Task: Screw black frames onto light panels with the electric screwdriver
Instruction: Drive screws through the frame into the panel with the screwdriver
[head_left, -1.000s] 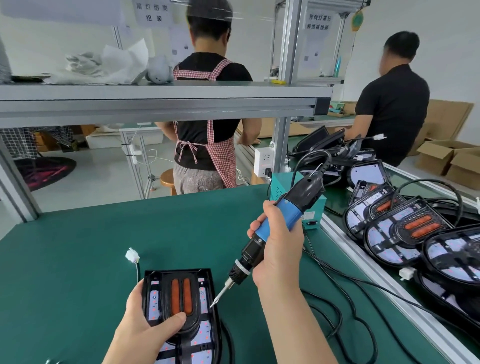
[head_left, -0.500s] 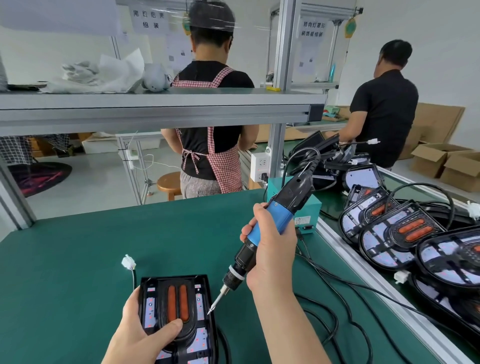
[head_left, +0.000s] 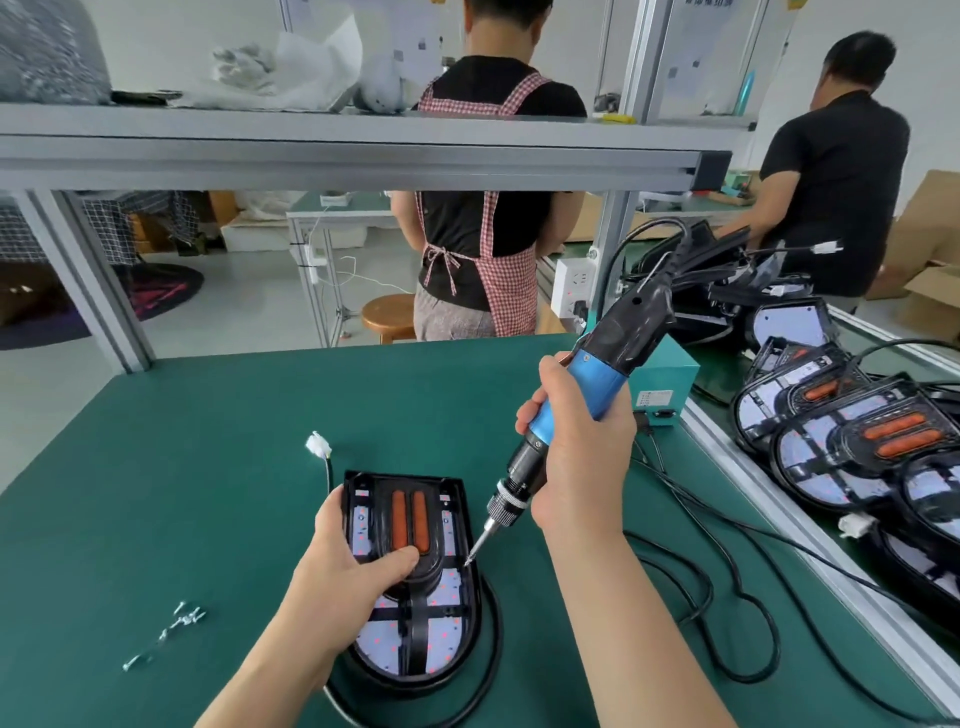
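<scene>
Screws (head_left: 166, 634) lie loose in a small scatter on the green bench mat (head_left: 208, 441) at far left. White connector (head_left: 316, 445), on a thin lead, sits just beyond the light panel (head_left: 447, 636). The panel lies flat on the mat directly before me, with its black frame (head_left: 415, 623) seated on top and two orange strips (head_left: 409, 519) near its far end. My left hand (head_left: 348, 566) grips the panel's left edge, fingers curled over the rim and thumb pressing the frame's raised centre just below the strips. Electric screwdriver (head_left: 592, 384) is tilted, pointing down and to the left; its bit tip touches the frame at the panel's right side. My right hand (head_left: 582, 467) is wrapped closely round the blue barrel. Black cable (head_left: 709, 590) loops on the mat to the right. Teal box (head_left: 670, 379) stands behind that hand. More framed panels (head_left: 857, 441) lie overlapped along the far-right bench.
</scene>
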